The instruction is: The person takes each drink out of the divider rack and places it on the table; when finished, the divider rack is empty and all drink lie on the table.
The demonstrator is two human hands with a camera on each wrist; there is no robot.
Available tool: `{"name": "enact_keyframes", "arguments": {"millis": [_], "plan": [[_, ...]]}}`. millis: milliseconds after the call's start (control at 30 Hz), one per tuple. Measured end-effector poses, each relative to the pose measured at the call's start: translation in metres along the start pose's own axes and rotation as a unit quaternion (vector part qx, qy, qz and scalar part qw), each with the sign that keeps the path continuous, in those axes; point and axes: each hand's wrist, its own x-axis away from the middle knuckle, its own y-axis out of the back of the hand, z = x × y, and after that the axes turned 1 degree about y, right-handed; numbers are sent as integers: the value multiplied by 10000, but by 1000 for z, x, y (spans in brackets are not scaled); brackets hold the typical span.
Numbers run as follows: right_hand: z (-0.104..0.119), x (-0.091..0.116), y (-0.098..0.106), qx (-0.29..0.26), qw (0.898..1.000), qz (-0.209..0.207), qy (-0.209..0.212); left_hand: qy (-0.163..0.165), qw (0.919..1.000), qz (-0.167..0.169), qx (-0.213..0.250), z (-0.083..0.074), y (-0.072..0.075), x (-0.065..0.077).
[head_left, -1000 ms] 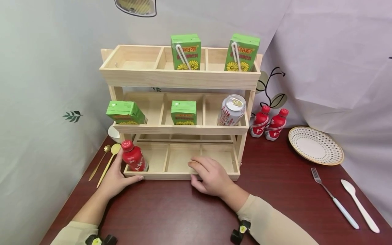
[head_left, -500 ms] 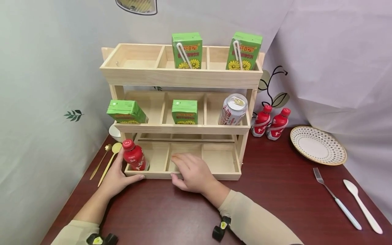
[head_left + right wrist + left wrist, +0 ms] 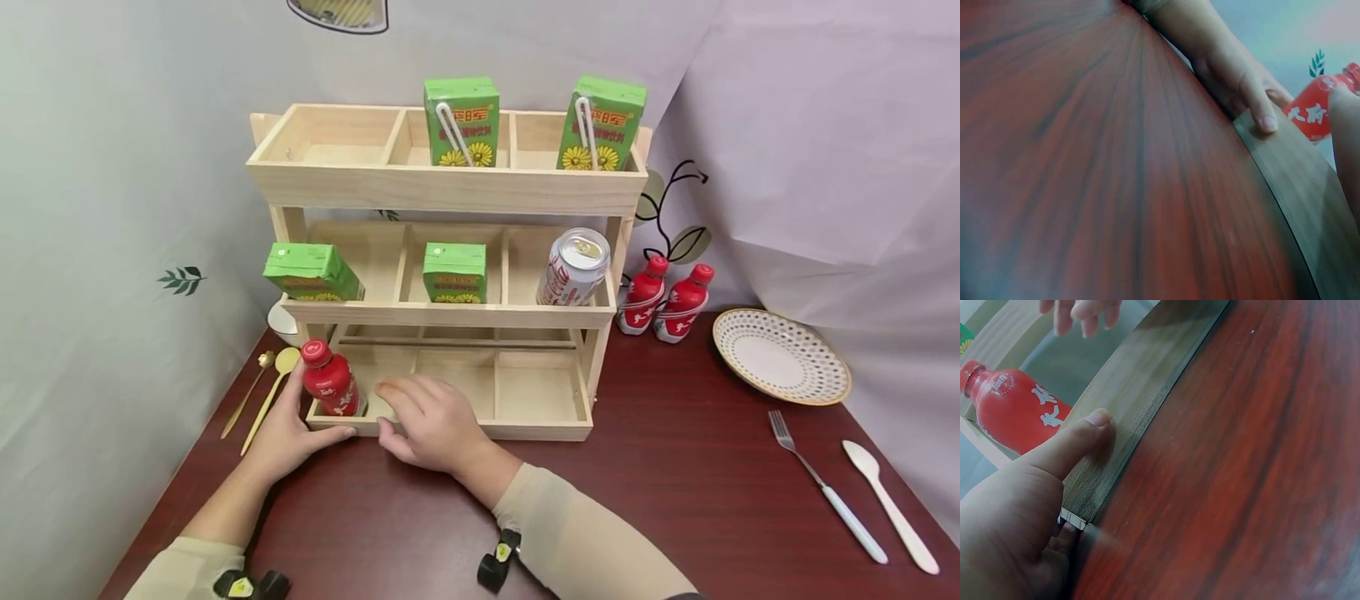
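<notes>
My left hand [image 3: 281,433] holds the lower left corner of the three-tier wooden shelf rack [image 3: 442,192]. Its thumb lies on the front board of the bottom tier in the left wrist view, its other fingers round the end. Just inside that corner a red plastic bottle [image 3: 332,385] stands in the left compartment, close to those fingers. My right hand [image 3: 431,421], fingers loosely bent and holding nothing, hovers at the front board to the right of the bottle. Part of it shows at the right wrist view's edge.
Green drink cartons [image 3: 461,125] stand on the upper two tiers, with a silver soda can [image 3: 573,268] at the middle tier's right. Right of the rack are two red bottles [image 3: 642,296], a plate [image 3: 780,357], a fork [image 3: 825,492] and a white knife [image 3: 888,504]. Golden spoons [image 3: 273,400] lie left.
My right hand has slid left along the bottom tier's front, from the middle compartment towards the red bottle. The left hand and the bottle have stayed in place.
</notes>
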Motion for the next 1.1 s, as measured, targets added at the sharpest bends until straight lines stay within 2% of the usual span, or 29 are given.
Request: {"name": "enact_keyframes", "arguments": {"millis": [133, 333, 467, 567, 667, 800, 867, 933, 1033, 1100], "plan": [[8, -9, -12, -44, 9997, 126, -215, 13, 10000, 6, -38, 1, 1, -1], [25, -25, -32, -140, 9983, 184, -529, -198, 9993, 87, 301, 2, 4, 0], [37, -34, -45, -12, 9941, 174, -1073, -293, 9992, 46, 273, 3, 4, -1], [44, -38, -54, 60, 9851, 471, -1650, -253, 9995, 37, 204, 3, 3, -2], [47, -39, -58, 19, 9719, 951, -2154, -161, 9997, 78, 190, 4, 1, -3], [48, -41, -57, -158, 9562, 1413, -2557, -86, 9999, 24, 56, 6, 1, -2], [47, -43, -55, -252, 9532, 1479, -2625, -97, 9999, 1, 35, 6, 2, -3], [47, -43, -53, -333, 9547, 1462, -2570, -158, 9998, -5, 128, 5, 3, -3], [47, -39, -52, -364, 9642, 1288, -2289, -318, 9992, 10, 248, 5, 2, -2], [47, -35, -51, -318, 9740, 1021, -1999, -392, 9986, 37, 355, 5, 1, -1]]}}
